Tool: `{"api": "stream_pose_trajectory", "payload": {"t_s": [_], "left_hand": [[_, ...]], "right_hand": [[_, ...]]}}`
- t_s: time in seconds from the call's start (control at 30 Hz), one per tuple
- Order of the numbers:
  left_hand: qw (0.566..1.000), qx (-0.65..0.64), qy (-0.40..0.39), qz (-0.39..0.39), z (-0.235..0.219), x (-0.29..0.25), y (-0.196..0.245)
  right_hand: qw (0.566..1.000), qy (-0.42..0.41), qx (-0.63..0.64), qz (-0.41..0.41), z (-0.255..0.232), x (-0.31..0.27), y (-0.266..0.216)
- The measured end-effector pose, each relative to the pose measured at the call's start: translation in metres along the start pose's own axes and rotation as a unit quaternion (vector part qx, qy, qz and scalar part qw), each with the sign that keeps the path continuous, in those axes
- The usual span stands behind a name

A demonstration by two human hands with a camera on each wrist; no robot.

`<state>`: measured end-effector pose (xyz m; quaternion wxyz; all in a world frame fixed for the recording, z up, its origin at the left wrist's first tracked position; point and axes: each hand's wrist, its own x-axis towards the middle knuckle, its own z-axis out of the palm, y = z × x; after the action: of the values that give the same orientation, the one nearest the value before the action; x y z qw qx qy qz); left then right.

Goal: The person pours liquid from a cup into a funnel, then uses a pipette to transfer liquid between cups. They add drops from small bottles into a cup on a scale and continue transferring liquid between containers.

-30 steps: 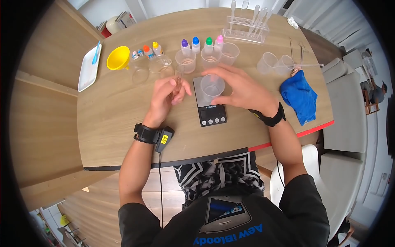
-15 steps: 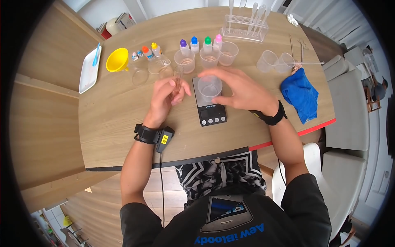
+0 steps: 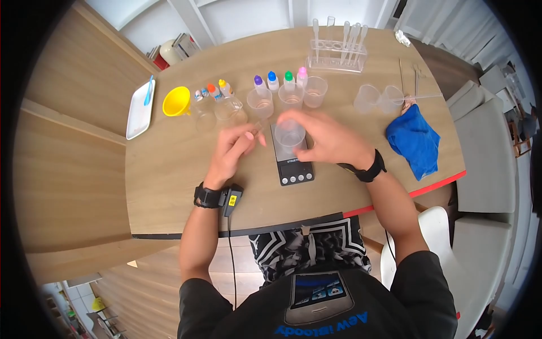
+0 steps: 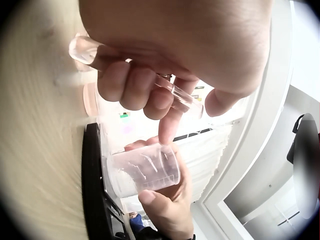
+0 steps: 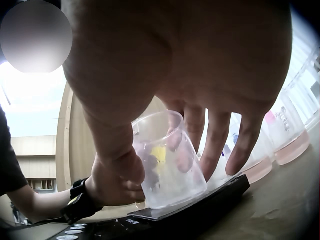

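My left hand (image 3: pixel 230 152) curls its fingers around a clear test tube (image 4: pixel 192 106), which lies slanting across the palm just left of the scale. Its rounded end (image 4: pixel 82 49) sticks out beyond the little finger. My right hand (image 3: pixel 336 138) holds a clear plastic cup (image 4: pixel 145 170), thumb on the near side and fingers on the far side. The cup stands upright on the black kitchen scale (image 3: pixel 296 173). Drops and streaks mark the inside of the cup (image 5: pixel 172 172).
Behind the scale stand cups with pinkish liquid (image 3: pixel 260 106) and colour-capped dropper bottles (image 3: pixel 273 82). A yellow funnel (image 3: pixel 176 101) and white tray (image 3: pixel 135 121) are left. A rack (image 3: pixel 339 62) holds pipettes at the back. Two cups (image 3: pixel 367 99) and a blue cloth (image 3: pixel 415 141) lie right.
The head view has shifted. My left hand has turned slightly, and the test tube now leans more toward the cup. My right hand still holds the cup on the scale.
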<state>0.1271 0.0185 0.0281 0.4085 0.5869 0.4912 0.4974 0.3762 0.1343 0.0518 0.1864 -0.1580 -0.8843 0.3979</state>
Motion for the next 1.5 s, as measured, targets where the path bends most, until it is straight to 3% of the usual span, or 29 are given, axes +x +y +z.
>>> {"api": "stream_pose_trajectory", "payload": {"t_s": [0.17,0.37,0.67,0.97,1.5], "left_hand": [[0.991,0.134,-0.009,-0.025,-0.004,-0.003,0.021],[0.960,0.281,-0.007,0.005,-0.003,0.000,0.034],[0.918,0.397,0.017,-0.002,0.005,0.002,0.052],[0.842,0.537,0.001,0.043,0.005,0.005,0.074],[0.791,0.605,-0.004,0.090,0.007,0.011,0.083]], "right_hand": [[1.000,0.004,-0.008,-0.008,-0.001,-0.003,0.003],[1.000,0.020,0.008,-0.008,-0.003,-0.005,0.000],[0.999,0.024,0.016,-0.022,-0.003,-0.009,0.004],[0.999,0.023,-0.001,-0.032,-0.003,-0.012,0.006],[1.000,0.000,0.001,0.015,-0.008,-0.012,-0.002]]}}
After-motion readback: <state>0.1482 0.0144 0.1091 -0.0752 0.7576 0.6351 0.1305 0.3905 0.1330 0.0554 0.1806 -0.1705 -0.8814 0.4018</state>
